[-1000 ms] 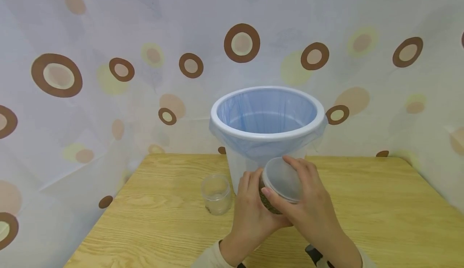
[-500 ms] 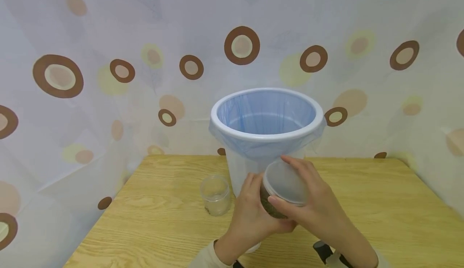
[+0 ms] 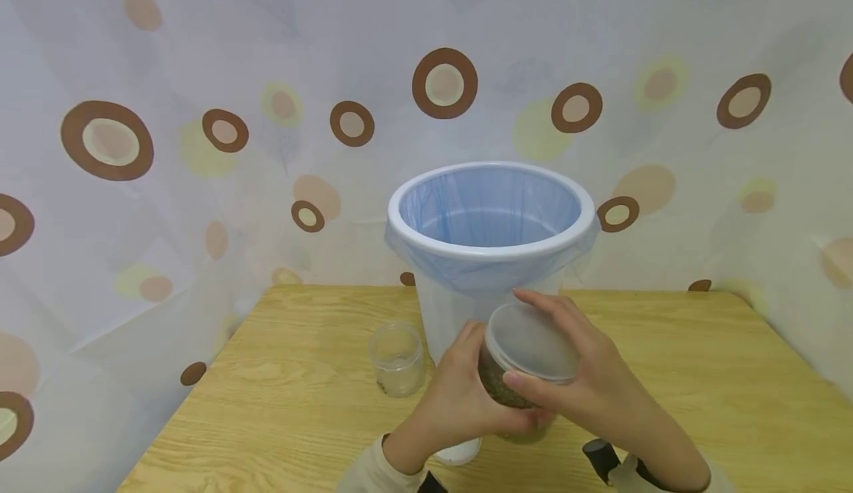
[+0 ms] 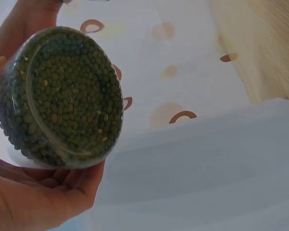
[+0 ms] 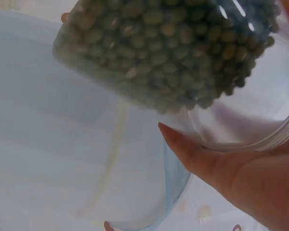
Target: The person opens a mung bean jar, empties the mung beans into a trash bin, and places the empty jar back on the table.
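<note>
Both hands hold a clear round jar [image 3: 504,383] of small green beans, tilted in front of the bin. My left hand [image 3: 460,393] grips the jar's side, fingers behind it. My right hand [image 3: 596,374] spans the translucent lid [image 3: 533,341], its thumb on the near edge and fingers over the far edge. In the left wrist view the jar's bean-filled base [image 4: 70,98] faces the camera. In the right wrist view the beans [image 5: 168,48] lie against one end, with a bean-free part near the lid.
A white bin [image 3: 449,315] with a blue bag liner [image 3: 493,212] stands behind the hands. A small clear jar [image 3: 398,363] sits on the wooden table [image 3: 300,404] to its left. A white rounded edge [image 3: 460,454] shows below my left hand. A patterned sheet [image 3: 200,49] hangs behind.
The jar and both hands have shifted slightly right and down, towards me. The white rounded edge below my left hand has come into view. The bin and small jar stay put.
</note>
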`<state>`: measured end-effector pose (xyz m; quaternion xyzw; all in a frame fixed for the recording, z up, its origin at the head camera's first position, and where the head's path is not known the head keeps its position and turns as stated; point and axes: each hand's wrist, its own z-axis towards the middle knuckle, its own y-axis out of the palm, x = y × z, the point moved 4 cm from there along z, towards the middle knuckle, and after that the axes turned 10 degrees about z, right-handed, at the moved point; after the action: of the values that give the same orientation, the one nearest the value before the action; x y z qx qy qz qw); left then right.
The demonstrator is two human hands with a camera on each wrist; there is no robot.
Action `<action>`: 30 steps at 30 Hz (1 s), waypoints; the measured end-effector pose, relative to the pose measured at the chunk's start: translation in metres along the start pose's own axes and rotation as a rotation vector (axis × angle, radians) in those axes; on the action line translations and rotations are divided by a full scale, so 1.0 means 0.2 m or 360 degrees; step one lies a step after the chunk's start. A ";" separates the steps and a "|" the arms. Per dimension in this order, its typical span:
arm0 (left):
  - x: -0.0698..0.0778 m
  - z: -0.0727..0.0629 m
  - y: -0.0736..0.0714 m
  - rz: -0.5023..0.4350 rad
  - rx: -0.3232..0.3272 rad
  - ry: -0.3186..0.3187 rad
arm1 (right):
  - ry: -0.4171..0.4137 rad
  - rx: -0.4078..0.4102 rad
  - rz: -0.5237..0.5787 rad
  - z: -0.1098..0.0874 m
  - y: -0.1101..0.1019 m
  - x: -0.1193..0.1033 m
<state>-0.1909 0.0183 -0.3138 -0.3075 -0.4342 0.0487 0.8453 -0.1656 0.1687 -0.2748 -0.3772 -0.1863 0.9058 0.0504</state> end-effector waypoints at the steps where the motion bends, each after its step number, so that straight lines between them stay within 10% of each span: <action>1: 0.00 0.00 0.00 -0.0041 -0.0037 0.0007 | 0.0001 -0.0015 0.0017 0.00 0.00 0.00; 11: 0.01 0.03 -0.01 -0.0484 -0.0433 0.0083 | -0.0058 -0.0110 0.0060 0.00 -0.02 -0.01; 18: 0.02 0.02 -0.01 -0.0577 -0.0513 0.0055 | -0.0105 -0.0207 0.0187 0.00 -0.04 0.01; 22: 0.04 0.00 -0.02 -0.0435 -0.0348 0.0094 | -0.0117 -0.0210 0.0169 0.01 -0.05 0.00; 30: 0.09 -0.03 -0.05 0.0102 0.0367 0.0140 | 0.0067 0.0148 -0.0064 -0.02 -0.01 -0.05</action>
<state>-0.1766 0.0125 -0.2983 -0.2239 -0.3782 0.1116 0.8913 -0.1556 0.1692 -0.2695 -0.3894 -0.1505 0.9042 0.0899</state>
